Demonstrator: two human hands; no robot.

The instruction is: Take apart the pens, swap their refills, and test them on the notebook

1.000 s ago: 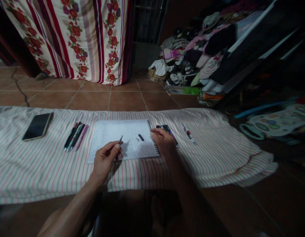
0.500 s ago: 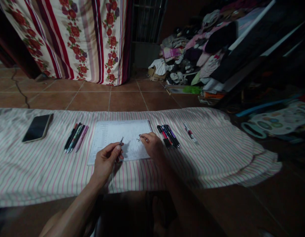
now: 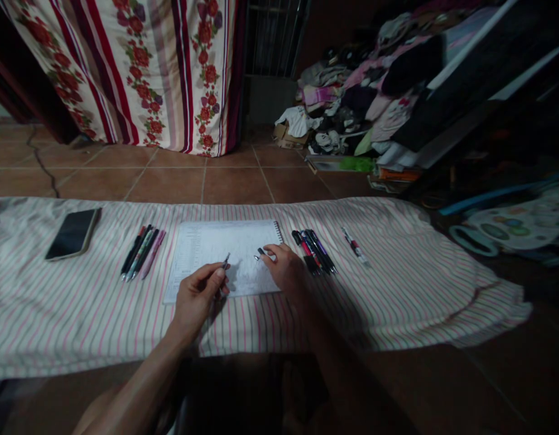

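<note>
An open spiral notebook (image 3: 234, 232) with writing on its pages lies in front of me. My left hand (image 3: 200, 293) is over its lower middle, thumb and fingers pinched on a thin pen piece (image 3: 226, 258) with a pointed tip that angles up. At the notebook's right side, my right hand (image 3: 284, 266) has its bent fingers at a small dark pen part (image 3: 261, 251). A tiny shiny piece (image 3: 256, 258) shows on the paper just below that part. The fingers partly hide both hands' pieces, so their exact kind is unclear.
Several pens (image 3: 141, 254) lie left of the notebook, several more (image 3: 316, 251) to its right, and a white-and-red pen (image 3: 354, 246) farther right. A phone (image 3: 73, 234) rests at the left on the striped cloth (image 3: 397, 290). Piled clothes (image 3: 352, 103) and a curtain (image 3: 171, 78) stand beyond.
The view has shifted slightly, so everything sits a little farther right. My right fingers have moved slightly at the dark pen part. My left hand keeps its pinch.
</note>
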